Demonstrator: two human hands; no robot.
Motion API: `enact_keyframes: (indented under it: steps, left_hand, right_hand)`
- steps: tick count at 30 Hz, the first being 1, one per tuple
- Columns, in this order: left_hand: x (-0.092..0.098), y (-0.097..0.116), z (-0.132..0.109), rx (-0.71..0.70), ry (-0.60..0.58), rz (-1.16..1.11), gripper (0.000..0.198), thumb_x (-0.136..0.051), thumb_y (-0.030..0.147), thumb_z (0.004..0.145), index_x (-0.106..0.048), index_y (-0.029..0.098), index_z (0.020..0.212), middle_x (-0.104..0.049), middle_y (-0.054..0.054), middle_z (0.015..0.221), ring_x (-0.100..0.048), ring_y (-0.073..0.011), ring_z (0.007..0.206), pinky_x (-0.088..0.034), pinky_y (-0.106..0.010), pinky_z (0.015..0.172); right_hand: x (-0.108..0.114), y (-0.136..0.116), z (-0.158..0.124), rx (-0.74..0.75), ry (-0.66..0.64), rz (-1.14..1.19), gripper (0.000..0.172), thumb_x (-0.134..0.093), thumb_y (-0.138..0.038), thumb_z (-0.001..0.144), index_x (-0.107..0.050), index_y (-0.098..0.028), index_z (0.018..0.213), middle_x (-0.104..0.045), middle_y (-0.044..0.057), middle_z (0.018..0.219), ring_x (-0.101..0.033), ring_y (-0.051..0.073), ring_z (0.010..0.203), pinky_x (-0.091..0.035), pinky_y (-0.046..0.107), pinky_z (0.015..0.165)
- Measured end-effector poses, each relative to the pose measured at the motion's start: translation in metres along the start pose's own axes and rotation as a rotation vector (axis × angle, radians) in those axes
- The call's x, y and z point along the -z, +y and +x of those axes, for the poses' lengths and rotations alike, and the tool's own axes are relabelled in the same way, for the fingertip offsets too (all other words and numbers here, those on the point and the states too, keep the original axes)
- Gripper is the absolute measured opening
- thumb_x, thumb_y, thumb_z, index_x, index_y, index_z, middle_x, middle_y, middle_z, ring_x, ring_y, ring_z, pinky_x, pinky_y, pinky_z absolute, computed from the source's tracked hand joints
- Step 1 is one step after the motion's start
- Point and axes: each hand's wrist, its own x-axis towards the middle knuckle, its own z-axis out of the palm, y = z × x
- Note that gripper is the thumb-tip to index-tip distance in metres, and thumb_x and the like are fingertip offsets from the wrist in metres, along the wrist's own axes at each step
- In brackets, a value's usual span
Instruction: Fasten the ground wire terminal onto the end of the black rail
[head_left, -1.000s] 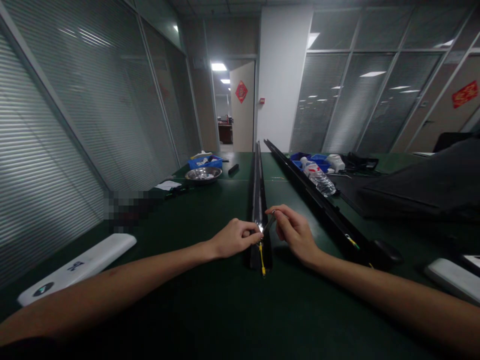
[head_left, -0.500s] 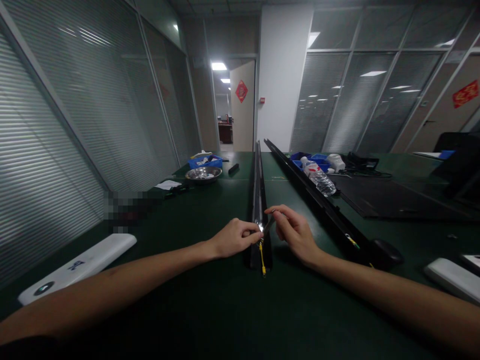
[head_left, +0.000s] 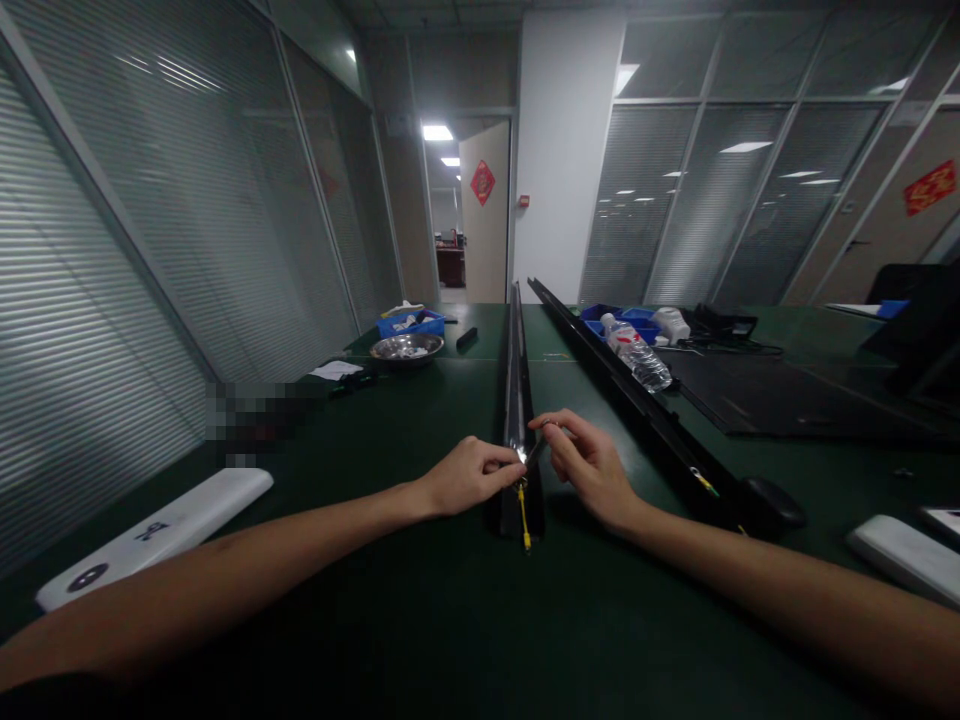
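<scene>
A long black channel-shaped strip [head_left: 516, 390] lies lengthwise on the dark green table, pointing away from me. From its near end comes a short yellow wire [head_left: 525, 520] with a small terminal at its tip. My left hand [head_left: 472, 476] is closed in a pinch at the strip, just above the wire; what lies between its fingertips is hidden. My right hand [head_left: 589, 465] is closed on a slim metal tool [head_left: 537, 448], which slants down toward the left fingertips. The tool's exact kind is too small to make out.
A second black strip [head_left: 637, 395] lies to the right, with a plastic bottle [head_left: 637, 355] and blue bins [head_left: 637, 325] beyond. At the left are a metal bowl [head_left: 407, 348], a blue tray [head_left: 411, 325] and a white elongated case [head_left: 157, 535]. A black mat [head_left: 795, 405] lies right.
</scene>
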Motion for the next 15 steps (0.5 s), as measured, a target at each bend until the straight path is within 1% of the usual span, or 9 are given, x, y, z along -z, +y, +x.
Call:
enact_keyframes:
  steps: [2,4,9,15]
  left_hand:
    - [0.0005,0.0017,0.0002,-0.012,-0.006,-0.004,0.038,-0.052,0.039,0.102,-0.065,0.013,0.077,-0.049,0.004,0.064,-0.041,-0.0098,0.056,-0.028,-0.023,0.053]
    - [0.0011,0.0035,0.0001,-0.002,-0.012,-0.010,0.039,-0.052,0.039,0.102,-0.066,0.013,0.077,-0.050,0.003,0.064,-0.043,-0.0101,0.056,-0.028,-0.023,0.053]
    - [0.0017,0.0046,-0.0003,0.050,-0.012,-0.007,0.034,-0.055,0.042,0.100,-0.073,0.013,0.094,-0.050,0.004,0.062,-0.042,-0.0103,0.054,-0.027,-0.023,0.051]
    - [0.0006,0.0014,-0.0001,0.069,-0.009,-0.063,0.033,-0.058,0.044,0.099,-0.072,0.014,0.103,-0.051,0.005,0.061,-0.042,-0.0099,0.052,-0.028,-0.022,0.050]
  right_hand:
    - [0.0002,-0.0005,-0.0004,-0.002,-0.005,-0.002,0.031,-0.059,-0.047,0.100,-0.067,-0.018,0.110,-0.045,-0.006,0.064,-0.041,0.010,0.051,-0.034,0.024,0.047]
    - [0.0007,-0.0017,-0.0005,0.007,-0.008,-0.013,0.031,-0.058,-0.047,0.100,-0.067,-0.019,0.108,-0.046,-0.006,0.064,-0.042,0.010,0.051,-0.035,0.024,0.047]
    - [0.0025,-0.0026,0.0002,0.055,-0.011,-0.047,0.031,-0.052,-0.045,0.104,-0.068,-0.019,0.104,-0.048,-0.004,0.066,-0.048,0.011,0.054,-0.037,0.024,0.049]
    - [0.0031,0.0020,0.0005,0.059,-0.049,0.015,0.032,-0.049,-0.047,0.106,-0.063,-0.019,0.097,-0.049,-0.004,0.066,-0.046,0.010,0.052,-0.035,0.024,0.049]
